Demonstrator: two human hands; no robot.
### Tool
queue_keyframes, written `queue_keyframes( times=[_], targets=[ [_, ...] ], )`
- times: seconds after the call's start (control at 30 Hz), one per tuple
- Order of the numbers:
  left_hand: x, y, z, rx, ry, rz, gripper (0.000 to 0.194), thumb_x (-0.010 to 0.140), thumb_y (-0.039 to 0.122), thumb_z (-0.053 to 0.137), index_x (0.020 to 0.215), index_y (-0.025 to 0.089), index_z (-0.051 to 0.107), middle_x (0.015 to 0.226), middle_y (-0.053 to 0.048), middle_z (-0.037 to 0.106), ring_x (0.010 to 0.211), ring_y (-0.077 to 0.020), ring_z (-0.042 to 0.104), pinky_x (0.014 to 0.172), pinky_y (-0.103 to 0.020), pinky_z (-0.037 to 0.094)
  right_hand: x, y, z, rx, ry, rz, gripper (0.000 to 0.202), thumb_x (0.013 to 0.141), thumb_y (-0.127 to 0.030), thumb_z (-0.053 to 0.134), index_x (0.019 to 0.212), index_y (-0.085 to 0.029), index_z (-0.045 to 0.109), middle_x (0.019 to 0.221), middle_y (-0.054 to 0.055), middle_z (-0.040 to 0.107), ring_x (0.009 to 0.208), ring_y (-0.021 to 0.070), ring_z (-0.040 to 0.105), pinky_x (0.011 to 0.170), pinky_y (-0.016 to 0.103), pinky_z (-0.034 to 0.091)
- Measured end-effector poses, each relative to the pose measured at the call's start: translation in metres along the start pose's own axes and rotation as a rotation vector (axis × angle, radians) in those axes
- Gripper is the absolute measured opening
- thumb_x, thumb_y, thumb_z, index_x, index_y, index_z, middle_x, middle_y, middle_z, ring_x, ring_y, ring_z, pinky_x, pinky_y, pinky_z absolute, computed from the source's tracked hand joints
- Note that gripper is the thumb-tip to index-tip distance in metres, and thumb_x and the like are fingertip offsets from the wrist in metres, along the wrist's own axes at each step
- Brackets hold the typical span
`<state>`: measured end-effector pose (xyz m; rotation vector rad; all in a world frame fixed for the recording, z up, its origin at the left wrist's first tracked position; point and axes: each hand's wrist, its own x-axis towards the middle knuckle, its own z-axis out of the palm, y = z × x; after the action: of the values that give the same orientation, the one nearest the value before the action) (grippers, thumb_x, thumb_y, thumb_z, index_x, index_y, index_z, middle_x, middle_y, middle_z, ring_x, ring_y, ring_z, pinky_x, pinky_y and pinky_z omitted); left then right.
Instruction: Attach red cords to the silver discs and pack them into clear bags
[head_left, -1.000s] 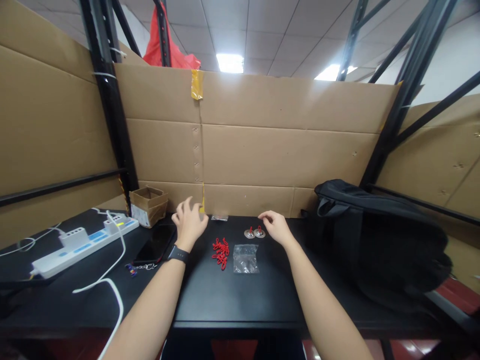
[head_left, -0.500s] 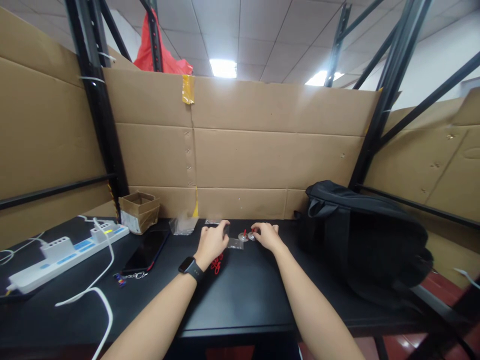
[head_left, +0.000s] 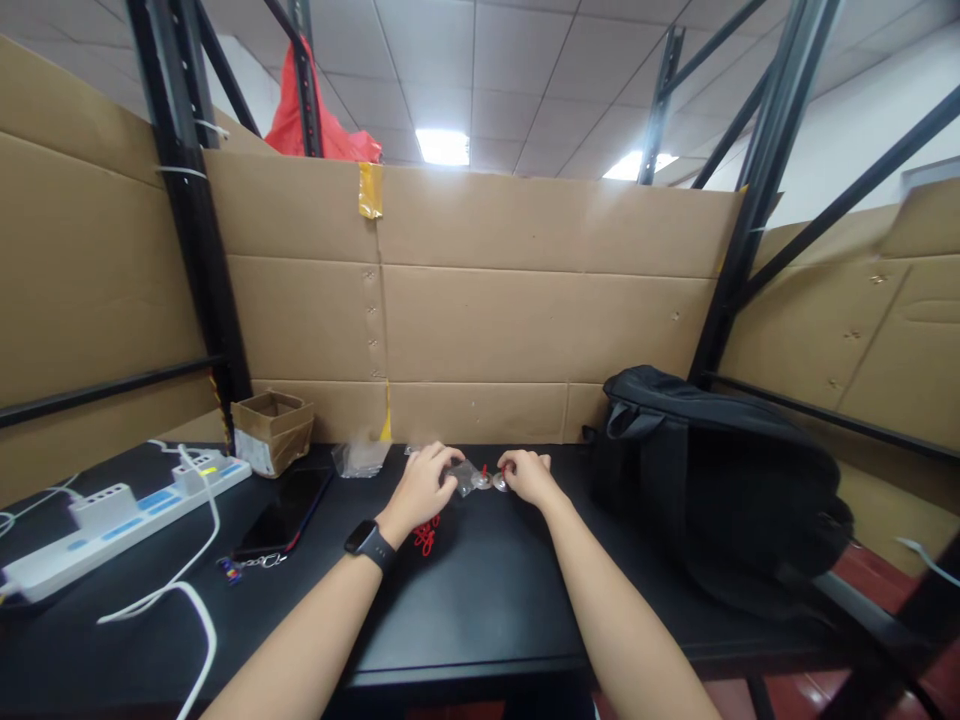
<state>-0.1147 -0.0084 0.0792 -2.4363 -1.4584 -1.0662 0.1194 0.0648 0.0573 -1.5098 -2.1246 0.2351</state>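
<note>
My left hand [head_left: 421, 487], with a black watch [head_left: 365, 540] on its wrist, pinches the edge of a small clear plastic bag [head_left: 466, 478]. To the right of the bag lie two small clear round pieces with red tips, like suction cups. One clear round piece [head_left: 482, 482] sits beside the bag. The fingers of my right hand [head_left: 529, 476] are closed at the other clear round piece [head_left: 499, 482]. Red knotted cords [head_left: 426, 537] lie on the black table [head_left: 480, 600] just below my left hand.
Clear plastic bags [head_left: 362, 459] and an open cardboard box [head_left: 273, 433] stand along the back left. A dark phone [head_left: 281, 515] with a keychain [head_left: 251, 563] lies near a white power strip [head_left: 127, 525]. A black backpack [head_left: 720, 480] occupies the right. Cardboard walls [head_left: 525, 320] enclose the table.
My left hand has come down and taken hold of the small clear bag, which now tilts up off the table. My right hand stays at the round piece. The view has shifted slightly.
</note>
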Motion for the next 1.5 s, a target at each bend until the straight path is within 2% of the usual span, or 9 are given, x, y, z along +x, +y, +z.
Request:
queue_keyframes(
  times=[0.13, 0.33, 0.5, 0.67, 0.87, 1.07, 1.2, 1.33, 1.5],
  targets=[
    [0.002, -0.013, 0.002, 0.178, 0.013, 0.121, 0.077, 0.071, -0.005, 0.042, 0.139, 0.03, 0.045, 0.138, -0.006, 0.057, 0.134, -0.0232, 0.041, 0.101, -0.042, 0.03, -0.002, -0.002, 0.001, -0.001, -0.028, -0.01, 0.035, 0.075, -0.013, 0.064, 0.104, -0.03, 0.07, 0.093, 0.0, 0.072, 0.095, 0.0185, 0.06, 0.081, 0.031, 0.023],
    [0.006, -0.034, 0.014, 0.196, -0.034, 0.058, 0.053, 0.085, 0.011, 0.051, 0.134, 0.03, 0.046, 0.096, -0.003, 0.072, 0.11, -0.0244, 0.057, 0.095, -0.043, 0.028, -0.003, -0.005, 0.013, -0.024, -0.029, -0.176, 0.041, 0.084, -0.023, 0.062, 0.123, -0.038, 0.062, 0.115, 0.003, 0.068, 0.111, 0.0251, 0.053, 0.084, 0.035, 0.027],
    [0.007, -0.035, 0.02, 0.201, 0.023, -0.052, 0.036, 0.09, 0.016, 0.053, 0.124, 0.028, 0.053, 0.088, -0.003, 0.073, 0.102, -0.0244, 0.06, 0.094, -0.042, 0.026, 0.0, -0.012, 0.019, -0.033, -0.046, -0.187, 0.03, 0.09, -0.021, 0.053, 0.112, -0.032, 0.07, 0.121, 0.005, 0.067, 0.114, 0.026, 0.053, 0.089, 0.039, 0.029],
    [0.005, -0.039, 0.026, 0.084, -0.135, -0.066, 0.037, 0.089, 0.033, 0.06, 0.125, 0.029, 0.052, 0.095, -0.003, 0.075, 0.111, -0.0254, 0.058, 0.094, -0.042, 0.027, -0.002, -0.018, 0.016, -0.018, -0.042, -0.181, 0.027, 0.091, -0.02, 0.051, 0.105, -0.029, 0.073, 0.115, 0.005, 0.07, 0.113, 0.0245, 0.056, 0.092, 0.039, 0.03],
    [0.005, -0.038, 0.027, -0.016, -0.232, -0.067, 0.048, 0.094, 0.049, 0.048, 0.139, 0.034, 0.044, 0.116, -0.005, 0.072, 0.129, -0.027, 0.048, 0.101, -0.047, 0.027, -0.004, -0.024, 0.002, 0.084, 0.078, -0.183, 0.028, 0.09, -0.019, 0.05, 0.102, -0.028, 0.074, 0.112, 0.003, 0.072, 0.11, 0.0217, 0.06, 0.094, 0.037, 0.034],
    [0.012, -0.027, 0.02, -0.117, -0.112, -0.098, 0.037, 0.099, 0.042, 0.038, 0.132, 0.032, 0.051, 0.129, -0.003, 0.065, 0.126, -0.0241, 0.052, 0.104, -0.046, 0.031, -0.008, -0.038, -0.01, 0.232, 0.121, -0.286, 0.033, 0.088, -0.014, 0.048, 0.1, -0.029, 0.076, 0.106, 0.001, 0.074, 0.104, 0.0189, 0.063, 0.094, 0.032, 0.041],
    [0.01, -0.012, 0.013, -0.153, -0.026, -0.052, 0.036, 0.091, 0.045, 0.055, 0.124, 0.03, 0.056, 0.113, -0.002, 0.072, 0.117, -0.0241, 0.058, 0.1, -0.042, 0.035, -0.013, -0.046, -0.016, 0.315, 0.06, -0.364, 0.035, 0.085, -0.014, 0.05, 0.1, -0.027, 0.077, 0.1, 0.002, 0.076, 0.096, 0.0182, 0.067, 0.09, 0.029, 0.046],
    [0.003, -0.002, 0.015, -0.224, -0.131, -0.025, 0.051, 0.083, 0.036, 0.067, 0.13, 0.029, 0.049, 0.09, 0.002, 0.076, 0.105, -0.0231, 0.065, 0.099, -0.041, 0.034, -0.019, -0.048, -0.018, 0.317, -0.141, -0.353, 0.03, 0.081, -0.016, 0.054, 0.095, -0.025, 0.08, 0.089, 0.001, 0.078, 0.086, 0.0184, 0.07, 0.085, 0.028, 0.049],
    [-0.001, 0.004, 0.022, -0.204, -0.209, -0.034, 0.053, 0.08, 0.028, 0.068, 0.13, 0.027, 0.049, 0.084, 0.002, 0.076, 0.104, -0.0243, 0.065, 0.095, -0.04, 0.034, -0.02, -0.043, -0.018, 0.328, -0.281, -0.361, 0.027, 0.081, -0.018, 0.057, 0.094, -0.023, 0.079, 0.083, 0.0, 0.078, 0.077, 0.0169, 0.07, 0.075, 0.025, 0.05]
  ],
)
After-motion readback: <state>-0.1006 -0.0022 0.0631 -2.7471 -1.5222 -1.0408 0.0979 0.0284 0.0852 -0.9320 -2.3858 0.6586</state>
